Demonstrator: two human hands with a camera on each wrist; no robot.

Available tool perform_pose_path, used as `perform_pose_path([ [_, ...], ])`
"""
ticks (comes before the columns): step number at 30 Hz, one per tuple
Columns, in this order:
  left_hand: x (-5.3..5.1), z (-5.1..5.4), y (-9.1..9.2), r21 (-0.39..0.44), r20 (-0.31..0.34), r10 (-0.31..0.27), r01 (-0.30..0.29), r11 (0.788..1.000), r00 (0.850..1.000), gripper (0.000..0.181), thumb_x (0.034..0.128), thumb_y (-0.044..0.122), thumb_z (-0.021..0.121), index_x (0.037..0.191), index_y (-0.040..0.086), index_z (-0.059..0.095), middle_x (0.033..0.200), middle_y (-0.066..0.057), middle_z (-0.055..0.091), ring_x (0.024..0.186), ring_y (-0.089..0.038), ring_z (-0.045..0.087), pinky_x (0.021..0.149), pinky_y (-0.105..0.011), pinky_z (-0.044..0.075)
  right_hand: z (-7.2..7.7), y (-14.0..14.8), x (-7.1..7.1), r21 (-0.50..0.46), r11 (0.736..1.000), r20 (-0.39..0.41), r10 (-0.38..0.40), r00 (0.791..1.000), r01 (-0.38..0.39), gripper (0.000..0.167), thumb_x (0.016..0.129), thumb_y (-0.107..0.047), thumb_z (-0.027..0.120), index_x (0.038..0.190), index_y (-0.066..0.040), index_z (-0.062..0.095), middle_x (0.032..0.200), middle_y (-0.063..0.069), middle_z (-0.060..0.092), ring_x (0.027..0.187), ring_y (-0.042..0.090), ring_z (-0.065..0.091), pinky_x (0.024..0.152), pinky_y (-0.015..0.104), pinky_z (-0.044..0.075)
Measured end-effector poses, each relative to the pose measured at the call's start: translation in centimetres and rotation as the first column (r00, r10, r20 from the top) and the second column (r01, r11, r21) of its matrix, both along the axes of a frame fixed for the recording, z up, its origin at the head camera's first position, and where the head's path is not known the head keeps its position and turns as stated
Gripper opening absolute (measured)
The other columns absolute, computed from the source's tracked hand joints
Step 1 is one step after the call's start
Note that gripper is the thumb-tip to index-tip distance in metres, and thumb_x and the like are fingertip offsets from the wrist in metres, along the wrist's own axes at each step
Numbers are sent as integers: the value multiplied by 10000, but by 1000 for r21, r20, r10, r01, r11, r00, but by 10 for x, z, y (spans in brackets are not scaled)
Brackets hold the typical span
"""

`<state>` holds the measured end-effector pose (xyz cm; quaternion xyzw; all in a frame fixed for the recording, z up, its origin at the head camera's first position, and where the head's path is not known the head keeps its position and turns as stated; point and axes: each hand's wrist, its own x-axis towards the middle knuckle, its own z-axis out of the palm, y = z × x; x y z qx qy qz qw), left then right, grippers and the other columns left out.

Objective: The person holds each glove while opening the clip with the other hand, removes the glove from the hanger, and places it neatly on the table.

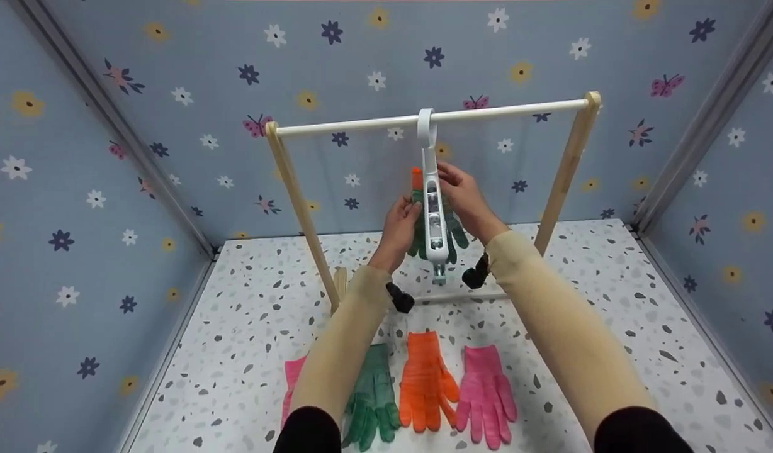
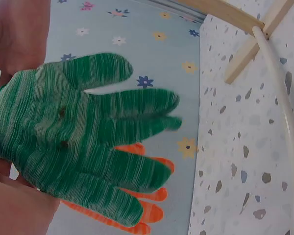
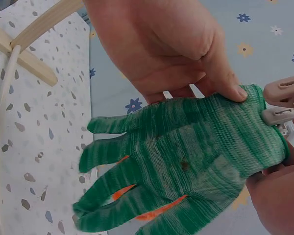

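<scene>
A white hanger (image 1: 435, 226) with clips hangs by its hook, seen nearly edge-on. Below it is a green striped knit glove (image 2: 88, 122), fingers downward. My left hand (image 1: 399, 228) pinches the glove's cuff, its thumb lying on the fabric in the right wrist view. At the cuff's other side, my right hand (image 1: 467, 196) has its fingers curled around a clip (image 3: 284, 116) above the cuff, partly out of sight. The clip's jaws stand apart at the cuff edge. An orange glove (image 2: 152, 213) hangs behind the green one, mostly covered.
A wooden rack with a white rod (image 1: 349, 124) holds the hanger. On the speckled table (image 1: 235, 302) lie another green glove (image 1: 375, 396), an orange glove (image 1: 424, 380) and a pink glove (image 1: 485, 393). Another pink glove (image 1: 292, 374) is partly behind my left sleeve. Patterned walls surround the table.
</scene>
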<state>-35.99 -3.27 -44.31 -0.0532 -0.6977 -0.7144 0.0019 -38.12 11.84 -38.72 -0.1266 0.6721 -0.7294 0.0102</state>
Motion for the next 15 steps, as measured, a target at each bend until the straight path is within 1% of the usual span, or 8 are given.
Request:
perform_pose_path([
  [2, 3, 3, 2, 16, 7, -8, 8, 1000, 1000, 240, 1064, 284, 475, 1232, 129, 547, 1168, -24, 671, 1079, -182, 599, 974, -386, 430, -1, 1, 1, 17, 1000, -5, -13, 1000, 13, 427, 1024, -130, 561, 1435, -27, 508, 1379, 162, 558, 1255, 246, 516, 1073, 356, 364],
  [5, 9, 6, 4, 33, 20, -19, 18, 999, 1000, 247, 1067, 258, 476, 1257, 115, 542, 1110, -53, 680, 957, -199, 636, 859, -352, 489, -2, 2, 2, 32, 999, -10, -32, 999, 32, 371, 1012, -159, 589, 1352, -9, 585, 1269, 128, 621, 1170, 228, 552, 1040, 369, 384],
  [9, 12, 4, 2, 99, 24, -32, 30, 995, 999, 230, 1066, 193, 483, 1258, 90, 556, 1004, -26, 649, 831, -141, 602, 727, -275, 498, -6, 5, 1, 28, 998, -13, -57, 998, 58, 305, 989, -129, 617, 1250, 26, 645, 1104, 62, 662, 1062, 207, 571, 984, 362, 410],
  [11, 8, -1, 2, 186, 33, -31, 25, 982, 999, 221, 1071, 194, 467, 1223, 85, 586, 946, 1, 616, 784, -111, 565, 683, -241, 478, -7, 5, 1, 23, 997, -11, -69, 998, 69, 297, 974, -107, 631, 1236, 32, 653, 1074, 38, 668, 1048, 198, 571, 978, 355, 412],
  [12, 7, -2, 2, 213, 32, -21, 14, 977, 999, 233, 1075, 178, 452, 1218, 60, 593, 928, 3, 595, 784, -107, 545, 686, -237, 467, -8, 5, 1, 25, 997, -11, -72, 997, 73, 299, 969, -103, 637, 1234, 34, 655, 1070, 34, 668, 1047, 194, 567, 977, 352, 412],
  [13, 1, -8, 2, 245, 30, -8, 0, 970, 1000, 238, 1078, 185, 441, 1177, 57, 615, 898, 5, 578, 769, -100, 524, 681, -231, 454, -8, 6, 2, 30, 996, -8, -81, 997, 81, 304, 964, -107, 641, 1236, 29, 656, 1072, 28, 670, 1049, 188, 566, 977, 351, 413],
  [14, -8, -18, 1, 263, -8, 6, -4, 965, 1000, 254, 1068, 269, 475, 1143, 104, 653, 891, 29, 587, 773, -84, 523, 689, -217, 451, -8, 6, 2, 34, 996, -5, -88, 996, 88, 310, 963, -119, 645, 1240, 21, 659, 1080, 30, 672, 1054, 188, 567, 979, 356, 413],
  [15, -12, -21, 1, 280, -12, 13, -10, 960, 1000, 261, 1065, 287, 480, 1124, 112, 664, 884, 36, 583, 772, -79, 515, 690, -212, 444, -8, 7, 2, 34, 995, 0, -94, 996, 94, 319, 963, -134, 651, 1245, 13, 660, 1089, 37, 676, 1059, 193, 572, 983, 363, 414],
])
